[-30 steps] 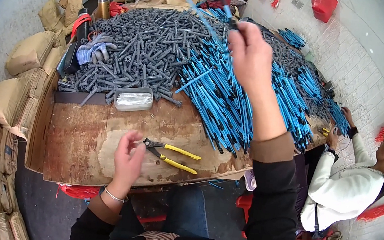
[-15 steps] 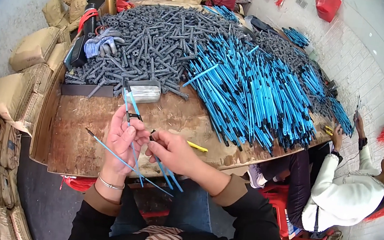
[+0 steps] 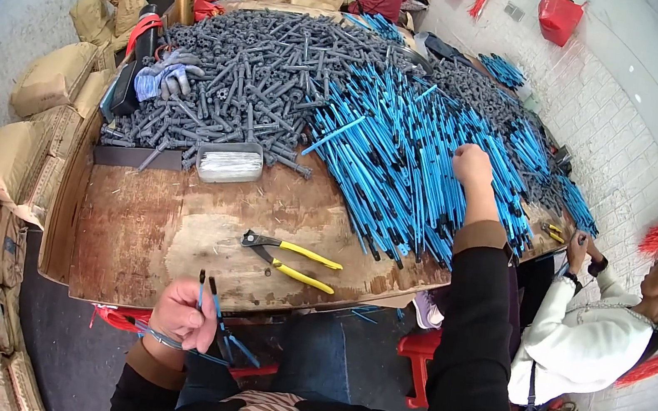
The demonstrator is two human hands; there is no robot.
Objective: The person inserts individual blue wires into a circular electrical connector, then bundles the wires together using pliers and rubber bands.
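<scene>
My left hand (image 3: 183, 315) is closed on several thin blue strips (image 3: 241, 350) with black ends, held over the near table edge. Far out to the right, my right hand (image 3: 473, 165) is down on the big heap of blue strips (image 3: 401, 174). Its fingers are curled, and whatever they grip is hidden beneath them. Between the two hands, on the wooden table, lie pliers (image 3: 288, 260) with yellow handles and a dark head.
A wide heap of grey ribbed plastic plugs (image 3: 256, 69) covers the far table, with a clear tub (image 3: 231, 162) of thin pale pieces before it. Blue-grey gloves (image 3: 168, 78) rest at left. A co-worker in white (image 3: 579, 342) sits at right. Cardboard sacks (image 3: 52, 78) line the left.
My right hand has left my left hand and moved right and away to the blue heap. My left hand has dropped nearer to me with its strips. The pliers are now fully uncovered.
</scene>
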